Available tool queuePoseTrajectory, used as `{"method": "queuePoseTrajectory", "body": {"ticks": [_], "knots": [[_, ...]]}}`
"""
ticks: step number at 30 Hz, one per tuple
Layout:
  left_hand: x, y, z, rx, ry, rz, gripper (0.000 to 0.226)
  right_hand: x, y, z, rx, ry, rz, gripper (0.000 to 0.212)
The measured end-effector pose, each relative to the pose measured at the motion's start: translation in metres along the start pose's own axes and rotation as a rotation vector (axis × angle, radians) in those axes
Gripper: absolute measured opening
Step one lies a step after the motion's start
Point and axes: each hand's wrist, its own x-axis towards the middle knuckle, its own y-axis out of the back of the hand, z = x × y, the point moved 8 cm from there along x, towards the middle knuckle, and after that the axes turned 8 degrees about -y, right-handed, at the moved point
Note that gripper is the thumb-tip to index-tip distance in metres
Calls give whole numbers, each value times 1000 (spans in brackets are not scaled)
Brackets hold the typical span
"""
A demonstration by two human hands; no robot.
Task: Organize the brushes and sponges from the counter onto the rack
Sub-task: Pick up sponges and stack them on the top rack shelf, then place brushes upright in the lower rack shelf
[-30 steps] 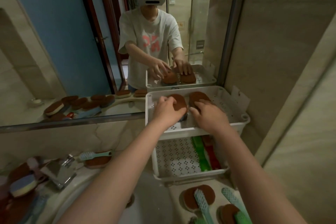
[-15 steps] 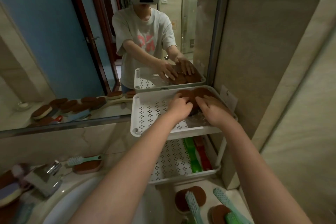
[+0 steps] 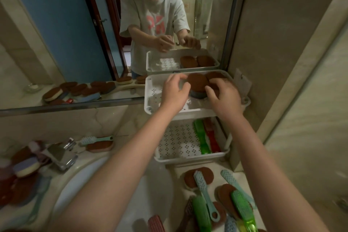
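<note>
A white two-tier rack stands in the corner, its top tray (image 3: pixel 150 99) holding two brown sponges side by side, one nearer (image 3: pixel 197 82) and one behind it (image 3: pixel 214 75). My left hand (image 3: pixel 175 90) hovers just left of the nearer sponge with fingers spread and empty. Over that sponge's front right edge is my right hand (image 3: pixel 224 96), fingers loosely bent, gripping nothing. The lower tray (image 3: pixel 178 145) holds a green brush (image 3: pixel 201 137) and a red brush (image 3: pixel 212 137). More sponges (image 3: pixel 205 174) and brushes, teal (image 3: pixel 202 186) and green (image 3: pixel 242 207), lie on the counter below.
A sink basin (image 3: pixel 105 184) and chrome faucet (image 3: pixel 60 154) sit to the left. Behind the faucet lie a teal brush (image 3: pixel 96 139) and a sponge (image 3: pixel 99 146); a pile of sponges (image 3: pixel 26 167) is at far left. The mirror (image 3: pixel 56 33) is behind, a tiled wall right.
Both hands have lifted off the two sponges and drawn back slightly. The sponges now lie at the right of the top tray. The view has shifted.
</note>
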Motion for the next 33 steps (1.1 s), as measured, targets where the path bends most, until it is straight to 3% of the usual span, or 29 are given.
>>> {"method": "queuePoseTrajectory", "body": {"ticks": [5,10,15,22,26,30,33], "knots": [[-53,38,2,19,-234,177,17,-56,3,-32,200,105,179,14],[-116,53,-18,-36,-276,205,16,-115,-20,-32,297,52,171,10],[-172,38,-62,-44,-102,94,12,-165,-67,18,240,-210,-96,16],[-230,-22,-143,39,274,-257,17,-233,-106,95,-107,-511,-502,28],[-263,-59,-172,103,430,-510,26,-266,-117,115,-325,-533,-718,55],[-290,-72,-184,115,564,-659,38,-288,-129,113,-495,-484,-804,76],[-297,-72,-187,104,623,-684,41,-292,-135,109,-564,-451,-775,72]]}}
